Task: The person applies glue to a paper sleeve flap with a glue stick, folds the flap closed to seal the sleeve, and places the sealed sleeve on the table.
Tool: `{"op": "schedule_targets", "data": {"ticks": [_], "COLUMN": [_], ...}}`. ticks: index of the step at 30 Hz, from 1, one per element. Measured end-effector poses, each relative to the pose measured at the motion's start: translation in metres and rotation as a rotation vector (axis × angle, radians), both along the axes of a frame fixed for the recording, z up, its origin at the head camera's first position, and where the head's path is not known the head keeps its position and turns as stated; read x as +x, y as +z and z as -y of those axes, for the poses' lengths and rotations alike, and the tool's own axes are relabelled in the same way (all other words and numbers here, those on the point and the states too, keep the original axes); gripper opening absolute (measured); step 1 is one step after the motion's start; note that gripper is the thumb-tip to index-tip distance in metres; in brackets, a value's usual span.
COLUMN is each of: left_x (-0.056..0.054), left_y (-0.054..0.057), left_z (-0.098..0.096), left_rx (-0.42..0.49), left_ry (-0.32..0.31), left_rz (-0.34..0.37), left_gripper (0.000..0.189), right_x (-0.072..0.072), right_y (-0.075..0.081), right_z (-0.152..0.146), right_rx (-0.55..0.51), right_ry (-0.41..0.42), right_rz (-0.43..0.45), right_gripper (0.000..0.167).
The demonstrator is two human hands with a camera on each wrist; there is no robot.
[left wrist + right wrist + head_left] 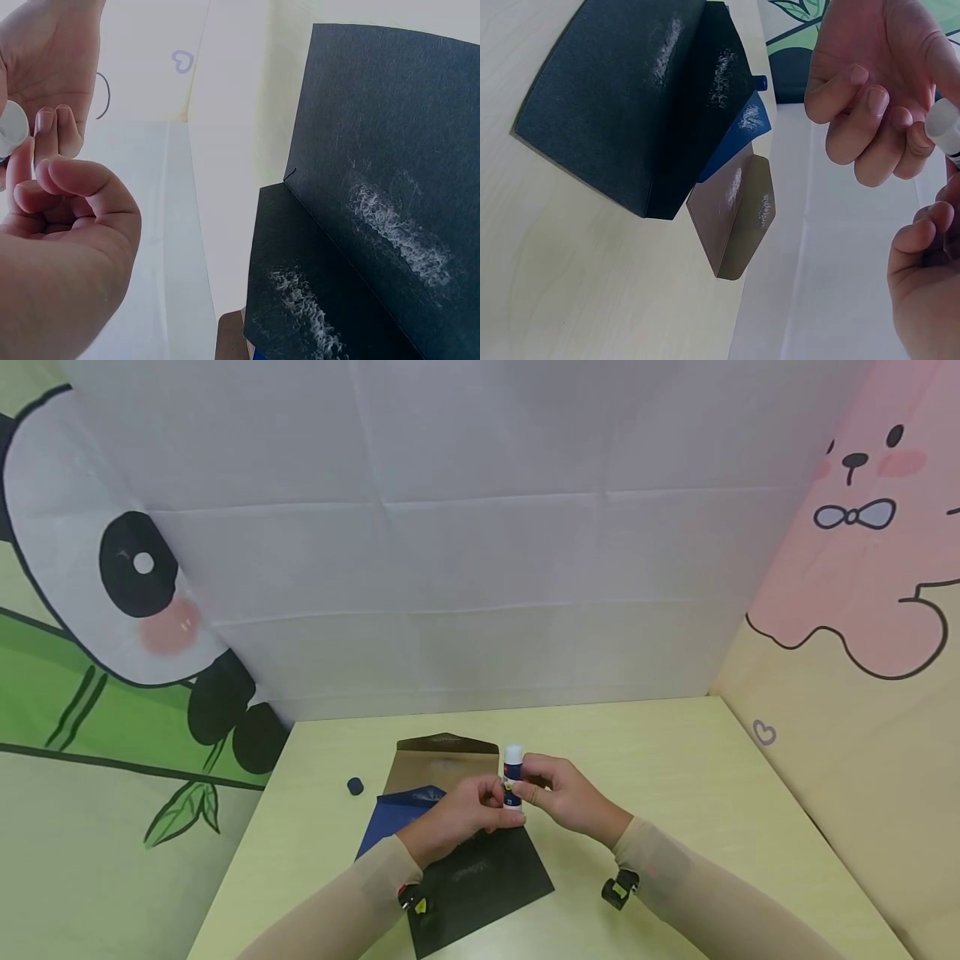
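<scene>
A glue stick (513, 770) with a dark blue body and white ends stands upright between my two hands, above the black envelope's upper edge. My right hand (567, 795) pinches its body between thumb and fingers from the right. On the other side my left hand (467, 812) grips the lower end, thumb against the white base. Beneath lies the black envelope (483, 881), its flap raised. White glue streaks (401, 234) mark both sides of its fold. A blue envelope (390, 820) and a brown envelope (420, 770) lie partly under it, flaps open, with glue streaks too.
A dark blue cap (355, 786) sits on the pale wooden table (645, 752), left of the envelopes. A white cloth wall (480, 652) rises behind the table's far edge, with printed cloth walls on both sides.
</scene>
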State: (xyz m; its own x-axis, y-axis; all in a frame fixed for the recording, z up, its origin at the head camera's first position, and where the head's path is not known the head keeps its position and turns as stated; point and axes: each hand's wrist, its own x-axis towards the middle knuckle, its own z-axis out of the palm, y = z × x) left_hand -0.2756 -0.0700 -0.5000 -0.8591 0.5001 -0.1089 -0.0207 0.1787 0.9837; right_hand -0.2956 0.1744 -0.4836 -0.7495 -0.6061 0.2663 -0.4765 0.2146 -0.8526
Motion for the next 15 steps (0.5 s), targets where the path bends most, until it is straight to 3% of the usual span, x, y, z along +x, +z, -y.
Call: {"op": "schedule_targets", "data": {"ticks": [15], "left_x": [0.0047], "left_y": [0.0076], "left_z": [-0.0047], "left_rx": [-0.008], "left_ry": [0.017], "left_rz": [0.015], "left_gripper": [0.028], "right_x": [0.0011], "right_y": [0.0044], "right_z": [-0.0034], "right_rx": [-0.009], "right_ry": [0.006], "right_rz": [-0.003], "right_gripper": [0.011]}}
